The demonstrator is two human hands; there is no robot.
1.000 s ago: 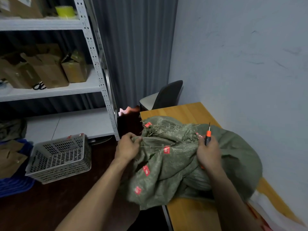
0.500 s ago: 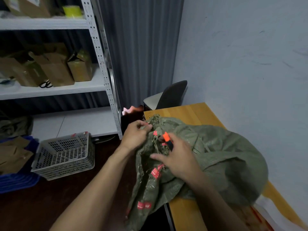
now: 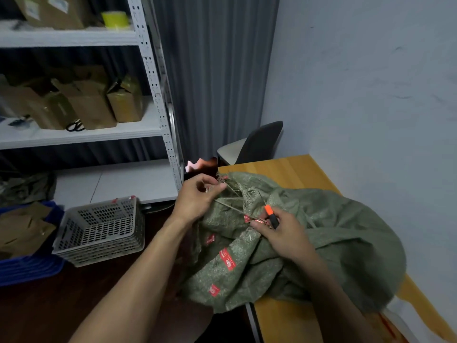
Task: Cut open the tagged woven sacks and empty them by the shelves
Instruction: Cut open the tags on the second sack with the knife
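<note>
Entry: the woven sack (image 3: 333,231) is lying slumped on the wooden table (image 3: 284,167) at right, with its tagged mouth hanging over the near-left edge toward the shelves (image 3: 153,95). The left hand (image 3: 197,199) is pinching the frayed mouth and drawing a strand (image 3: 230,207) taut, probably to present it for cutting. The right hand (image 3: 284,233) is gripping an orange-handled cutter (image 3: 272,216). Its fingertips appear to be nipping a red tag (image 3: 257,221), and blur is hiding the blade.

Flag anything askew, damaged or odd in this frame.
The green woven sack hangs partly off the wooden table, and its mouth is frayed, loose strands sticking out between the left hand and right hand, which grips an orange-and-black cutter.
</note>
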